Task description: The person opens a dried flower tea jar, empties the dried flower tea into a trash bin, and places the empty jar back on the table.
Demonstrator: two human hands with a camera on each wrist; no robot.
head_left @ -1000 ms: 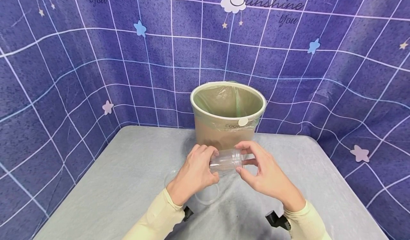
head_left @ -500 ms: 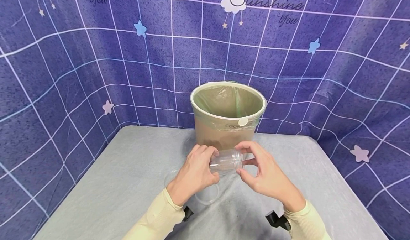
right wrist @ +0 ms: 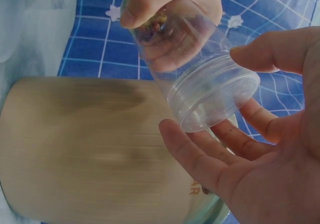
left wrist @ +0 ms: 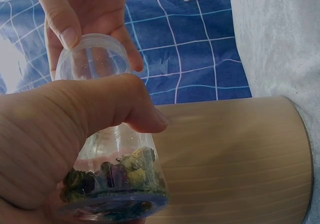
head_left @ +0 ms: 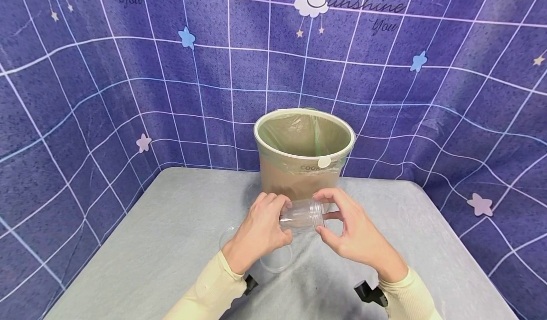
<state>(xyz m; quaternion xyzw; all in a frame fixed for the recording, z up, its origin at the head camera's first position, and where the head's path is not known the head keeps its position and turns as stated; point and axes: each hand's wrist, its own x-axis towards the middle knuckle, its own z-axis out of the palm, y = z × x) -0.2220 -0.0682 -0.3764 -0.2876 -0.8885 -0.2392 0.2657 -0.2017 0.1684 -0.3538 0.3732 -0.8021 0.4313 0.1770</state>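
A clear plastic jar [head_left: 299, 213] lies sideways between both hands in front of the bin. My left hand [head_left: 262, 225] grips its base end, thumb across the near side. Inside that end sit dried flowers [left wrist: 132, 171], yellowish, green and dark purple, seen in the left wrist view. My right hand [head_left: 352, 225] holds the ridged mouth end [right wrist: 215, 93] between its thumb and bent fingertips. In the right wrist view the jar slants, its mouth end lower, and the flowers [right wrist: 152, 28] stay at the far end, partly behind the left fingers.
A beige bin [head_left: 299, 177] with a pale rim and a translucent green liner stands right behind the jar. Clear round plastic [head_left: 277, 268] lies on the grey table [head_left: 183, 201] under the left forearm. A purple grid-patterned curtain [head_left: 205, 101] encloses the back and sides.
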